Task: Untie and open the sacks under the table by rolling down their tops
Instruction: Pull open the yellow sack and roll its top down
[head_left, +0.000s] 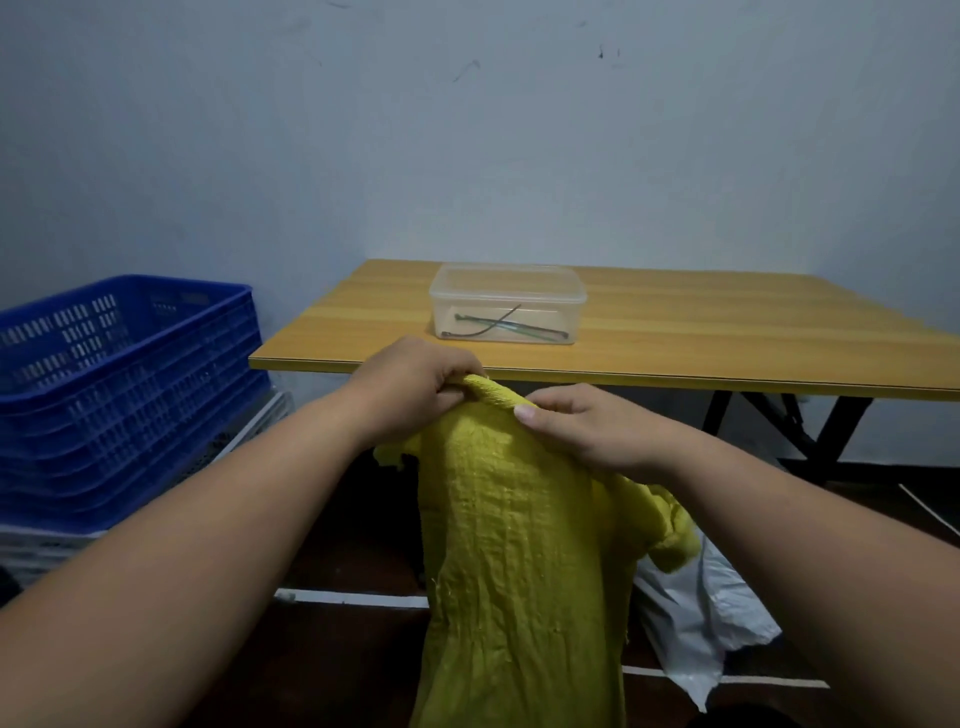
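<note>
Blue crate; clear tub

Bare forearms, apparently sleeveless, no jewellery

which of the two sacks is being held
The yellow sack: both hands, left hand and right hand, grip its top. The white sack lies untouched beside it.
</note>
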